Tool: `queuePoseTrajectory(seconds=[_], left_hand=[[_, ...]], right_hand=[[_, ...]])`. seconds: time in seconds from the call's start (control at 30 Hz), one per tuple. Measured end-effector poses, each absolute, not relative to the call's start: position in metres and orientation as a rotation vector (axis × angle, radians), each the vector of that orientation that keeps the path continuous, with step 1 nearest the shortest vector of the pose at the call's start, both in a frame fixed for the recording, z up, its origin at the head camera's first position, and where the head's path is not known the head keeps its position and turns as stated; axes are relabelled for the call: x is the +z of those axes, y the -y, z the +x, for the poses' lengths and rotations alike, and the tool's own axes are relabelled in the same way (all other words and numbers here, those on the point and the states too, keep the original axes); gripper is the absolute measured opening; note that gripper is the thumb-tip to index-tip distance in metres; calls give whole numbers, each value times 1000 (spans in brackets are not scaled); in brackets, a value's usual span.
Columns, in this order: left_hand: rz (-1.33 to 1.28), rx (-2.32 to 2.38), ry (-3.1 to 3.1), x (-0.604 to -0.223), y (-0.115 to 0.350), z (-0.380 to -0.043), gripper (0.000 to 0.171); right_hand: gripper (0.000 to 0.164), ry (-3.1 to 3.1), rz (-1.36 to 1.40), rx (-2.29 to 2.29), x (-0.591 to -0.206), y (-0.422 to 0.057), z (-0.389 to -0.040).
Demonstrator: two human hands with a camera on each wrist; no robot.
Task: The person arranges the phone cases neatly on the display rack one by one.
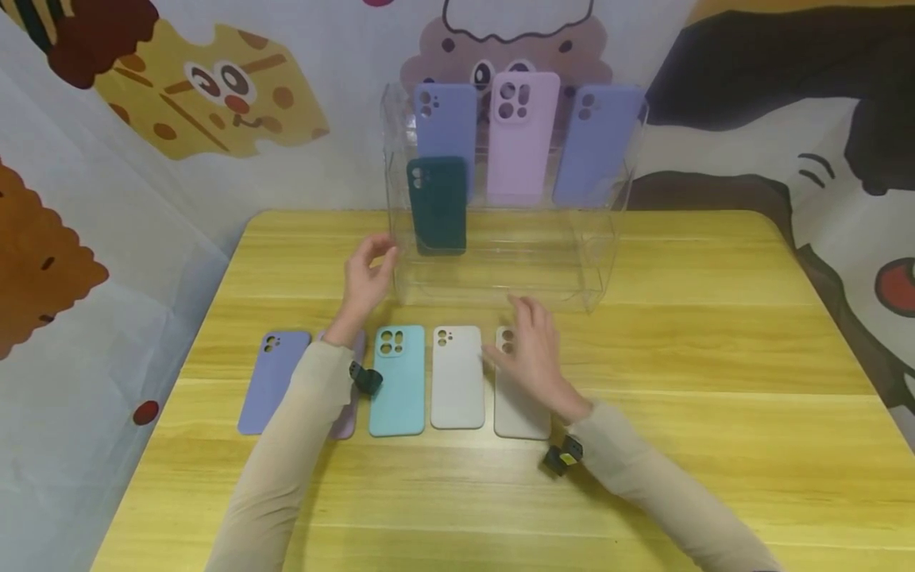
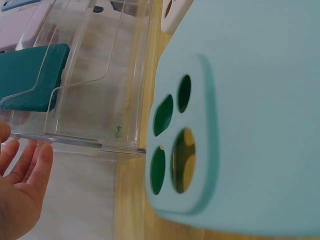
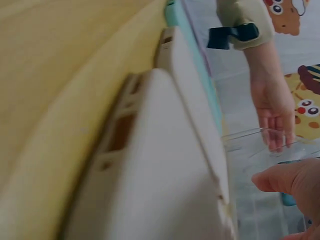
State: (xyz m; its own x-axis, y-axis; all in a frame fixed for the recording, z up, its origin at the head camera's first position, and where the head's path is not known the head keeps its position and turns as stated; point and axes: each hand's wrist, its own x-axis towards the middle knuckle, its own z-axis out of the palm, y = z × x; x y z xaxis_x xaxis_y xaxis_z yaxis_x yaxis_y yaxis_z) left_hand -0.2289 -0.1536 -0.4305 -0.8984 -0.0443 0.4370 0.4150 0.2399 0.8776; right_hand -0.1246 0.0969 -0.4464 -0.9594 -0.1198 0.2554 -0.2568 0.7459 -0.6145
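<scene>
A clear plastic tiered display stand (image 1: 500,278) stands at the back of the table. My left hand (image 1: 368,274) is at its left side, fingers loosely bent; in the left wrist view the fingertips (image 2: 44,155) are right at the stand's edge. In front of the stand, my right hand (image 1: 532,345) hovers over the rightmost white phone case (image 1: 522,413), thumb spread from the fingers and nothing held. A dark green phone case (image 1: 438,206) leans in the stand's lower tier. Behind it, the upper tier holds a blue case (image 1: 446,119), a pink case (image 1: 522,151) and another blue case (image 1: 599,151).
A row of cases lies on the wooden table (image 1: 715,357): a blue-violet case (image 1: 275,381), a purple case (image 1: 346,417) partly hidden by my left arm, a turquoise case (image 1: 397,397) and a white case (image 1: 457,385). Behind the table hangs a cartoon-printed cloth (image 1: 343,56).
</scene>
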Motion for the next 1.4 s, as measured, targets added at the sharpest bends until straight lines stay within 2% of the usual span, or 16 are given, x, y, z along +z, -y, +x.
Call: queuePoseTrajectory(seconds=[0.33,0.6,1.07,1.4], left_hand=[[-315,-1707,2160,-429,153,-229,22],[-342,-1674,2167,-404,146,-210,21],[-360,-1685,2177,-402,147,-209,22],[-316,-1683,2217,-400,146,-208,23]], right_hand=[[87,2926,192,888,-461,-103,-116],[84,2982,186,823,-463,-106,-116],[73,3087,204,845,-454,-106,-120],[79,3058,228,893,-455,-111,-118]])
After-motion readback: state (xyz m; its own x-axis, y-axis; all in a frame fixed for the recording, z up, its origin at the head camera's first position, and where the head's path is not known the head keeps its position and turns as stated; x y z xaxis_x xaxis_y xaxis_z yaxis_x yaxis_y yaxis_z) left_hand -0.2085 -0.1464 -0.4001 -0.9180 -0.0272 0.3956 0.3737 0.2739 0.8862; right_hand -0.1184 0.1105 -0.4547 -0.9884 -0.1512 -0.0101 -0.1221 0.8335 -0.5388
